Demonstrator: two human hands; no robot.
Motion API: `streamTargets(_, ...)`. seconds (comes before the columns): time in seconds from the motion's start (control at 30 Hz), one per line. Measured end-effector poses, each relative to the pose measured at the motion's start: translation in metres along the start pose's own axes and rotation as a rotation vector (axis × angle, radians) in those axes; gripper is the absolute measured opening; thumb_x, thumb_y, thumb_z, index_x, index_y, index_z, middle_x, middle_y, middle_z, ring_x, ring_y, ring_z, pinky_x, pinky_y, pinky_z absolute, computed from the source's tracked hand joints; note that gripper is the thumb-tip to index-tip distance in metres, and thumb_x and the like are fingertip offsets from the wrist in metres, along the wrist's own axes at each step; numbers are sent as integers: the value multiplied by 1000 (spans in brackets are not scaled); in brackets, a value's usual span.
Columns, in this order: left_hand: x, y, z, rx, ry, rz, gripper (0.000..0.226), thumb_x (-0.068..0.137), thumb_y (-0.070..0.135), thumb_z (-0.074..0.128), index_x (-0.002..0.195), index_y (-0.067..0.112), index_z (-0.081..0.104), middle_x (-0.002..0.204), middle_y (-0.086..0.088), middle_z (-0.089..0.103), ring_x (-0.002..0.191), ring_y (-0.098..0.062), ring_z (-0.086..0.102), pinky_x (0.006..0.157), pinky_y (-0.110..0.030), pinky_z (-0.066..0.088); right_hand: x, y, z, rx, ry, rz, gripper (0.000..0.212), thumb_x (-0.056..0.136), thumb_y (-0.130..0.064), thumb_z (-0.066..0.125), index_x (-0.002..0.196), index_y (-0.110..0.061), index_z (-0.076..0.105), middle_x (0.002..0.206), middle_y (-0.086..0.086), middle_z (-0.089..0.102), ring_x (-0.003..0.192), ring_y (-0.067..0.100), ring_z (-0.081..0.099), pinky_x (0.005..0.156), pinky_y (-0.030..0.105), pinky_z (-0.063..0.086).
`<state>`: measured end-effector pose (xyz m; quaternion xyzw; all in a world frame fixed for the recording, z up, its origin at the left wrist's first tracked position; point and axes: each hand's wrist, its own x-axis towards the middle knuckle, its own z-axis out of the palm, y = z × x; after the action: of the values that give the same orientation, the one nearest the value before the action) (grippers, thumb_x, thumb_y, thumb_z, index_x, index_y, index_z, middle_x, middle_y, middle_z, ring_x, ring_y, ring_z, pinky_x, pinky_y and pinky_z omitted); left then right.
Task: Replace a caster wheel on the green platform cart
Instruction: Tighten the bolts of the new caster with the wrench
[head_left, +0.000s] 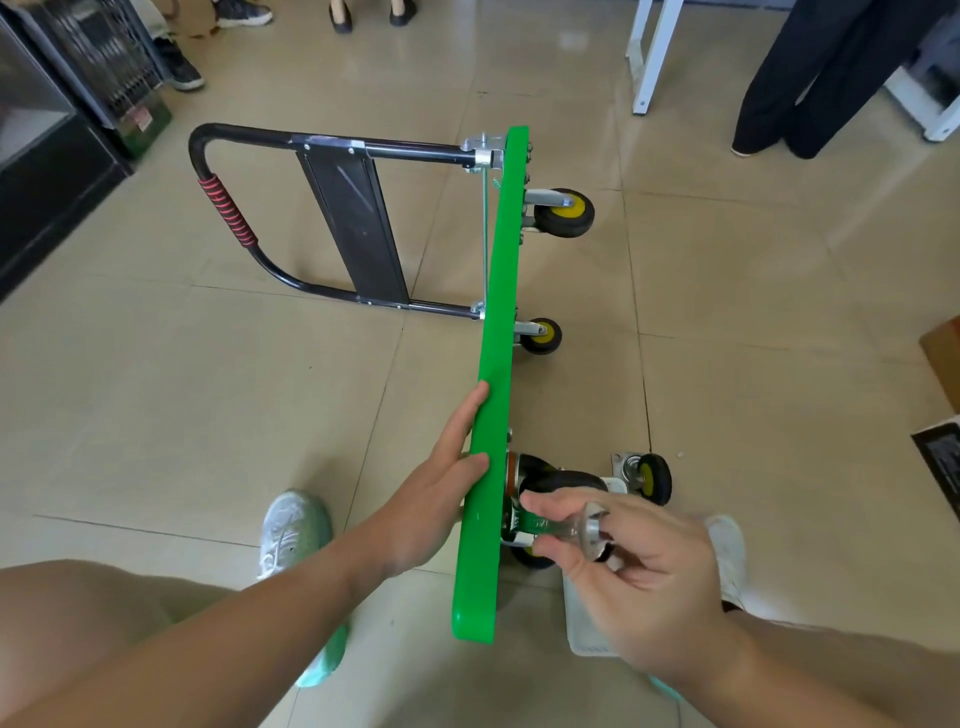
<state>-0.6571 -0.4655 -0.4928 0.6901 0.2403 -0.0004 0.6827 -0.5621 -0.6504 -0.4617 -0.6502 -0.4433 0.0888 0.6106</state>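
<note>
L hand (441, 499) braces tipped green cart (498, 291); R hand (649, 566) grips tool (569, 527).

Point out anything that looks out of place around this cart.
The green platform cart stands on its long edge, wheels sideways, steadied by the left hand. One loose black-and-yellow caster wheel lies on the tiled floor, apart from the deck. Both fit a wheel swap; nothing looks damaged.

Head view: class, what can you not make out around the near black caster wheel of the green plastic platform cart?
- Head view: what the tip of the clear-handled tool touches, hidden behind the right hand and the near black caster wheel.
- Head view: that tool's type, blurred.
- Head view: the white plastic tray and its contents, covered by the right hand and the green cart deck.
</note>
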Motion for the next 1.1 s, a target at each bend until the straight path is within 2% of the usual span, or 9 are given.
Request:
streamTargets(0.07, 1, -3, 0, 12, 7, 26, 63, 95, 41, 39, 135, 84, 19, 136, 33, 53, 120, -29, 60, 100, -51, 53, -1, 3, 2, -74, -47, -94, 24, 76, -4, 86, 98, -9, 78, 105, -2, 77, 97, 11, 74, 83, 25, 59)
streamTargets(0.17, 1, -5, 0, 19, 3, 50, 65, 94, 39, 39, 138, 82, 18, 140, 32, 50, 118, -24, 61, 101, -50, 50, -7, 10, 5, -85, -119, -183, 35, 67, 12, 86, 96, -4, 76, 109, 4, 76, 103, 13, 73, 87, 29, 60)
streamTargets(0.33, 2, -6, 0, 14, 4, 54, 68, 94, 36, 39, 145, 75, 17, 146, 26, 48, 118, -20, 61, 99, -41, 49, -4, 17, 7, -76, -94, -157, 33, 71, 9, 86, 100, -4, 76, 108, 2, 76, 100, 13, 73, 85, 29, 60)
streamTargets(0.47, -1, -8, 3, 2, 18, 57, 66, 97, 34, 38, 150, 68, 17, 138, 39, 50, 126, -12, 58, 110, -36, 45, -5, 16, 11, -26, -144, -163, 11, 92, -9, 71, 102, -6, 74, 111, 2, 75, 102, 13, 73, 81, 33, 62)
streamTargets(0.53, -6, -10, 7, -9, 42, 52, 64, 98, 35, 37, 150, 66, 18, 140, 42, 47, 129, -7, 55, 111, -30, 43, -7, 15, 12, -31, -150, -145, 13, 95, -15, 68, 103, -8, 74, 112, 2, 75, 103, 13, 73, 83, 34, 62)
streamTargets(0.7, -18, -12, 15, -24, 68, 48, 63, 98, 36, 35, 150, 67, 18, 159, 25, 37, 138, -1, 47, 115, -30, 39, -5, 10, 11, -102, -80, -28, 43, 74, 9, 83, 109, -16, 75, 107, -8, 76, 97, 8, 73, 82, 29, 61)
streamTargets(0.93, -29, 2, 19, 35, 100, -29, 60, 112, 22, 31, 152, 65, 18, 143, 31, 47, 116, -4, 60, 93, -18, 48, -3, -11, 9, 28, -106, 207, 52, 77, 11, 78, 94, -38, 71, 98, -15, 77, 95, 7, 74, 83, 16, 56)
streamTargets(1.03, -34, 11, 26, 37, 154, -77, 59, 111, 24, 31, 151, 66, 20, 136, 19, 56, 117, -15, 62, 98, -24, 49, -5, -18, 7, 12, -180, 290, 36, 82, 4, 76, 90, -31, 74, 99, -12, 77, 94, 9, 75, 88, 28, 59)
streamTargets(1.1, -38, 13, 29, 34, 187, -108, 57, 111, 28, 30, 151, 67, 20, 130, 9, 60, 121, -25, 61, 103, -33, 49, -11, -24, 11, -53, -219, 290, 27, 79, -18, 71, 92, -42, 73, 100, -16, 76, 95, 7, 74, 90, 32, 59)
